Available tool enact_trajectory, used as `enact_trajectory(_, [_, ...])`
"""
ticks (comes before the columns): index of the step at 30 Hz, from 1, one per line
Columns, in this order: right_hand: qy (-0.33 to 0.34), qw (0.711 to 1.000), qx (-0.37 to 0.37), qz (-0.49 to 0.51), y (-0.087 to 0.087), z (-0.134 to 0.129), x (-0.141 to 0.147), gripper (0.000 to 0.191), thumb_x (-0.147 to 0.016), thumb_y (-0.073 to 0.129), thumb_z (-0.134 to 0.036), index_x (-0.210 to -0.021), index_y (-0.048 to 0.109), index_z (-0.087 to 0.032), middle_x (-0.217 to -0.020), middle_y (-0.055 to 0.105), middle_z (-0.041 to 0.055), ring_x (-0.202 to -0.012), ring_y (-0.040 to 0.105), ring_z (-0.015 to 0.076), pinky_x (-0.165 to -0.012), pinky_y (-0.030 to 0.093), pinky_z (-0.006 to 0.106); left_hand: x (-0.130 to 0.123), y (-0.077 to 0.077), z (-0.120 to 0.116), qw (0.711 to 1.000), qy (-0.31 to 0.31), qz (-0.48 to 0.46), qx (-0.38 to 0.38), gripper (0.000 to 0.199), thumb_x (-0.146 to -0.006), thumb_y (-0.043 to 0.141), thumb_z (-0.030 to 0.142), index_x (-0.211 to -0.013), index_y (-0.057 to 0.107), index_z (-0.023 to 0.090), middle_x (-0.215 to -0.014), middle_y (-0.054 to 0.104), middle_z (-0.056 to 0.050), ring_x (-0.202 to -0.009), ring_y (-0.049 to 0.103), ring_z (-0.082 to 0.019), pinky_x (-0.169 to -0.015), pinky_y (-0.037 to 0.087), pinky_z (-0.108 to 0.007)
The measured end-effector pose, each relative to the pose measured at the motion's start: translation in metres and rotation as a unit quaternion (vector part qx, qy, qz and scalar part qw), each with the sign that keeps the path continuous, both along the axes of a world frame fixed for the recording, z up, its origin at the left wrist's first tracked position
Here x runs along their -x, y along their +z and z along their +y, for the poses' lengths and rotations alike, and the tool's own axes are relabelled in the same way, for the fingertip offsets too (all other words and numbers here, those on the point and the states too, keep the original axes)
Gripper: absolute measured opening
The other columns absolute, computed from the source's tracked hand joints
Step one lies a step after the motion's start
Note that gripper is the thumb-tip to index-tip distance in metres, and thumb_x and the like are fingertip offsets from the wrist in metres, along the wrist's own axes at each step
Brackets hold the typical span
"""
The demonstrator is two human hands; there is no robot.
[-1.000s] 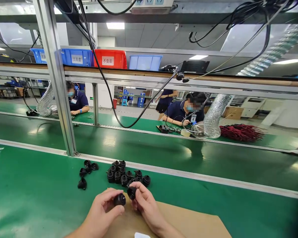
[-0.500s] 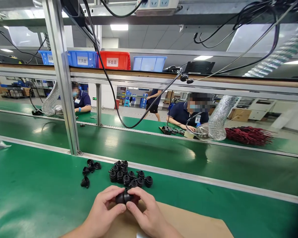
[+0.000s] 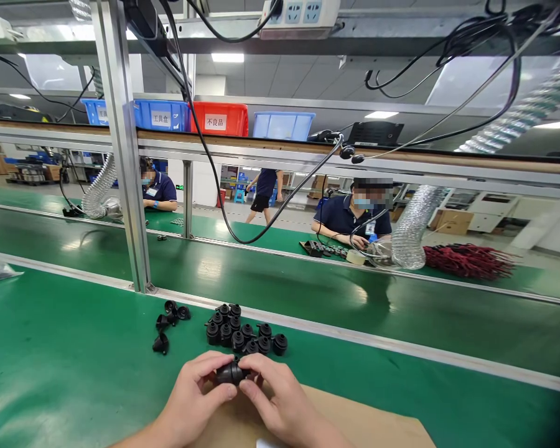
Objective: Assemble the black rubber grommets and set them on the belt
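Between my fingertips is a round black plastic part [image 3: 231,372], lying on its side with a seam round its middle. My left hand [image 3: 195,393] pinches its left end with thumb and fingers. On the other end, my right hand [image 3: 276,391] grips it the same way. Just beyond my hands stands a cluster of similar black stepped parts [image 3: 238,330] on the green bench. A few loose black cup-shaped pieces [image 3: 161,342] lie to the left of that cluster. Under my hands is a sheet of brown cardboard [image 3: 354,414].
A metal rail [image 3: 336,333] edges the green bench, and an upright post [image 3: 129,186] rises at left. A black cable [image 3: 214,193] hangs ahead. Blue bins and a red bin [image 3: 219,118] sit on the shelf. Co-workers sit across the line; red-black wires [image 3: 469,258] lie there.
My hands keep hold of the black part, which has turned slightly between my fingers. The view has shifted a little, and a walking person in the background has moved left.
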State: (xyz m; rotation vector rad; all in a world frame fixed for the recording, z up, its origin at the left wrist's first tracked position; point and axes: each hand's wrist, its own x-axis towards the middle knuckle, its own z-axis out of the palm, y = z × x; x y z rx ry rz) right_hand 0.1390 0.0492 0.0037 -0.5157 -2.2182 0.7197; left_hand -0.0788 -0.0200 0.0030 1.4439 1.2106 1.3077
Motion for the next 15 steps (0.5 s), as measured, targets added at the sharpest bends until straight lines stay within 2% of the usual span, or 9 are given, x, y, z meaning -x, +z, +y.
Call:
enact_trajectory(5, [0.001, 0.999, -0.038, -0.029, 0.008, 0.0022, -0.0007, 0.013, -0.108, 0.058, -0.03, -0.119, 0.063, -0.026, -0.098, 0.073, 0.0058, -0.076, 0.066, 0.02, -0.068, 0.05, 0.032, 0.0005, 0.0009, -0.0001, 1.0, 0.002, 0.011, -0.003, 0.037, -0.085, 0.082, 0.026, -0.122, 0.082, 0.027, -0.126, 0.076, -0.009, -0.118, 0.071, -0.03, -0.106, 0.059, -0.039])
enact_trajectory(12, [-0.016, 0.997, -0.065, -0.04, 0.0101, 0.0022, 0.0002, 0.012, -0.108, 0.058, -0.03, -0.116, 0.066, -0.025, -0.091, 0.073, 0.0053, -0.074, 0.066, 0.0211, -0.065, 0.047, 0.032, -0.0008, 0.0068, -0.001, 1.0, -0.014, -0.001, -0.006, 0.033, -0.087, 0.081, 0.029, -0.12, 0.083, 0.027, -0.123, 0.076, -0.009, -0.116, 0.07, -0.029, -0.103, 0.059, -0.038])
enact_trajectory(15, [-0.005, 0.996, -0.087, -0.031, 0.0109, 0.0041, -0.0013, 0.014, -0.107, 0.06, -0.028, -0.12, 0.065, -0.026, -0.096, 0.075, 0.0062, -0.079, 0.069, 0.0231, -0.067, 0.049, 0.033, -0.001, 0.0091, -0.0012, 1.0, -0.011, 0.013, -0.008, 0.033, -0.087, 0.081, 0.03, -0.12, 0.083, 0.027, -0.122, 0.076, -0.009, -0.115, 0.07, -0.029, -0.104, 0.058, -0.039])
